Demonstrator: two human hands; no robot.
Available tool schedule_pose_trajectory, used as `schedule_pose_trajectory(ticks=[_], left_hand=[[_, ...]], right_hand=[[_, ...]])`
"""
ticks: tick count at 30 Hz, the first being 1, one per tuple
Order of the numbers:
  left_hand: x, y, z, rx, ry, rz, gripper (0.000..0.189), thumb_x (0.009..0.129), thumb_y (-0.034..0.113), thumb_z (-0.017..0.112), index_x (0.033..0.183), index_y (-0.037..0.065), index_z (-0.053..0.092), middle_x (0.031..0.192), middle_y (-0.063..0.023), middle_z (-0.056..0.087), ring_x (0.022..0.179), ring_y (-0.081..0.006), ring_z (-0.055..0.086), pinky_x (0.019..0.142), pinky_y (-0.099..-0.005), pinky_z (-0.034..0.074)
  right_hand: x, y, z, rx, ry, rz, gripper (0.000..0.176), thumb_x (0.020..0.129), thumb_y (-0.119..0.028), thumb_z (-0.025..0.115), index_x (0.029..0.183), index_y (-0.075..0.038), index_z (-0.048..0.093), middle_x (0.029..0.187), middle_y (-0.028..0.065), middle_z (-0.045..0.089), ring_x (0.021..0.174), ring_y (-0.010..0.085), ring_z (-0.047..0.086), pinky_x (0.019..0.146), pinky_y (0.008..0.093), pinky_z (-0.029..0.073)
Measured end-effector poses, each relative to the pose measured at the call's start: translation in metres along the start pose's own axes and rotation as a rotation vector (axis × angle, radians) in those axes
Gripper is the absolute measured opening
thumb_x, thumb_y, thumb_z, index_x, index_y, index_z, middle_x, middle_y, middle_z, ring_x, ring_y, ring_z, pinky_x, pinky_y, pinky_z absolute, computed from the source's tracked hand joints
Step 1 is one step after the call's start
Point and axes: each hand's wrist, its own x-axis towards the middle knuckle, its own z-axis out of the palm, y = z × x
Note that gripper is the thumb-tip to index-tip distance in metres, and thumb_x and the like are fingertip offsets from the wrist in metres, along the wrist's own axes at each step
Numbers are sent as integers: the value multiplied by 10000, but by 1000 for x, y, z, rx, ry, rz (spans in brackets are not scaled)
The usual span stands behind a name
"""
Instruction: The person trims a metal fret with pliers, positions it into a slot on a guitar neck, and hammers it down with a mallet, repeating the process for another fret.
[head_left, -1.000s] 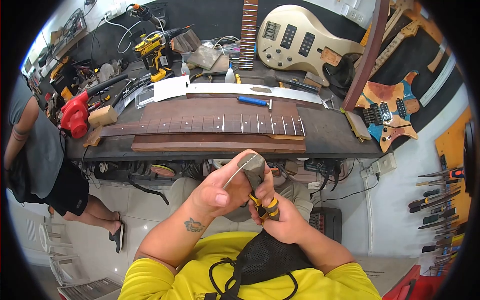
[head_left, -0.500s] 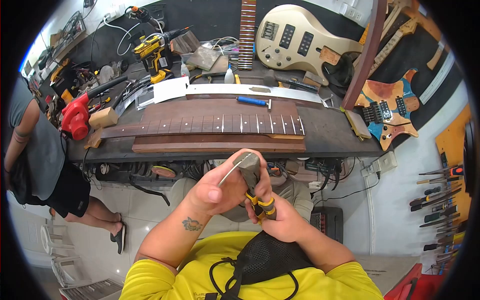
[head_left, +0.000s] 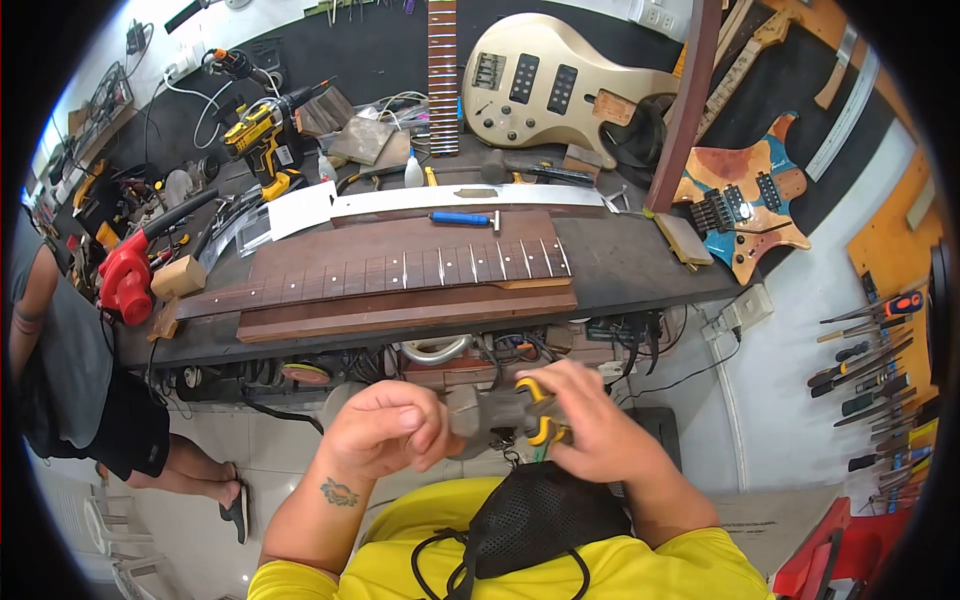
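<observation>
Right hand (head_left: 592, 420): grip wrapped around yellow-black pliers (head_left: 543, 430), in front of the table (head_left: 640, 255)
Left hand (head_left: 392, 428): curled beside the blurred plier head; contents unclear
Fretted neck (head_left: 350, 278): lying on the table's boards (head_left: 400, 310)
Risk: slipping pliers could nip nearby fingers

Was clearly a guitar workshop. Had a long dark bench (head_left: 635, 262) bearing a fretted neck (head_left: 375, 278) laid over brown boards (head_left: 400, 238), with a pale gold bass body (head_left: 545, 100) at the back and a multicoloured guitar body (head_left: 742, 190) at the right. Also held a yellow-and-black drill (head_left: 258, 140), a red blower (head_left: 125, 283) and a white squeeze bottle (head_left: 413, 172). Showed file-like hand tools (head_left: 875, 370) racked on the right, plus cables (head_left: 655, 345) crammed underneath.
</observation>
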Motion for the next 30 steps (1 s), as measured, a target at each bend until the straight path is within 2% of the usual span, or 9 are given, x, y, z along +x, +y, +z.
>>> schedule_pose_trajectory(ticks=[4,6,10,13,17,20,22,26,30], left_hand=[[12,-11,5,-162,-317,204,315,1122,318,572,948,75,674,817,-60,618,806,-229,519,760,-413,410],[16,-16,11,-107,18,168,255,1120,332,614,1041,96,668,945,-43,594,878,-231,523,799,-400,431],[33,-25,-7,-214,182,75,185,1153,234,582,1160,75,675,1059,-40,659,917,-169,590,816,-346,489],[45,-26,-6,-218,127,112,163,1140,215,609,1187,73,674,1062,-31,683,952,-153,632,849,-332,531],[49,-28,-7,-205,74,177,160,1127,189,630,1206,60,680,1046,-49,697,929,-168,666,828,-314,552],[49,-30,-11,-184,79,185,176,1123,189,637,1211,44,687,1047,-57,703,915,-173,671,825,-316,555],[53,-31,-15,-178,102,191,185,1121,189,642,1213,36,692,1049,-61,706,909,-175,672,824,-318,555],[61,-41,-19,-183,109,139,201,1117,194,649,1211,23,698,1039,-59,703,909,-173,669,825,-316,551],[70,-44,-17,-161,109,123,181,1107,196,666,1182,35,700,1044,-41,695,924,-160,657,801,-325,555]], right_hand=[[-9,31,-32,-38,63,52,724,715,4,715,1426,-11,585,1209,161,612,1125,364,624,1029,412,490],[-12,48,-51,-16,215,353,667,770,-47,784,1414,-5,618,1211,161,662,1144,374,655,1041,423,508],[-2,129,-84,-492,451,630,650,884,-260,865,1453,-41,638,1306,190,702,1249,386,669,1063,534,508],[19,149,-94,-658,414,873,672,917,-337,852,1483,-54,628,1351,203,690,1288,398,650,1067,553,502],[26,174,-87,-808,450,887,671,920,-374,853,1474,-57,644,1355,195,688,1293,391,643,1073,542,499],[26,165,-76,-1013,623,781,577,928,-326,841,1412,-54,684,1357,183,688,1288,371,642,1076,512,497],[30,130,-78,-461,661,408,502,907,-278,839,1336,-52,708,1319,170,692,1212,350,666,1053,476,514],[57,16,-61,59,104,-123,611,789,-225,920,1301,14,688,1263,173,675,1139,324,678,1025,426,540],[76,-8,-43,26,-3,-155,794,696,-216,985,1384,1,652,1282,173,669,1152,357,681,1014,441,559]])
